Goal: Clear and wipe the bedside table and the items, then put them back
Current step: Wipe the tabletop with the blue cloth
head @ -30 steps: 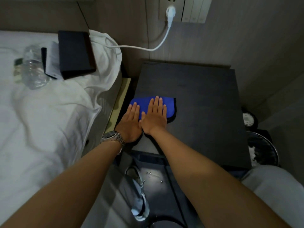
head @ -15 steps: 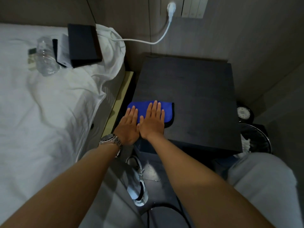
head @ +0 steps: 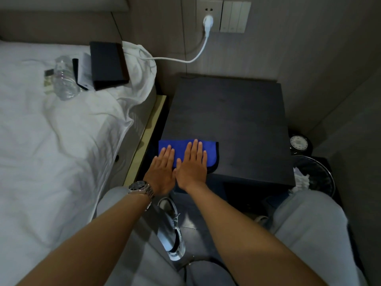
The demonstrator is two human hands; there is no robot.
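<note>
The dark bedside table (head: 226, 120) has a bare top apart from a blue cloth (head: 210, 151) at its near left corner. My left hand (head: 162, 168) and my right hand (head: 192, 162) lie flat side by side on the cloth, fingers straight, palms reaching over the table's front edge. On the white bed to the left lie a black box (head: 109, 65), a clear water bottle (head: 65, 81), a white card in a dark sleeve (head: 82, 71) and a small packet (head: 49, 79).
A white charger cable (head: 175, 58) runs from the wall plug (head: 207, 21) onto the bed. A round clock-like object (head: 299, 142) and a mesh bin (head: 315, 176) stand right of the table. A shoe (head: 171, 230) lies on the floor between my knees.
Both hands have slid the blue cloth toward me, from further in on the tabletop to its front left edge. The things on the bed have not moved.
</note>
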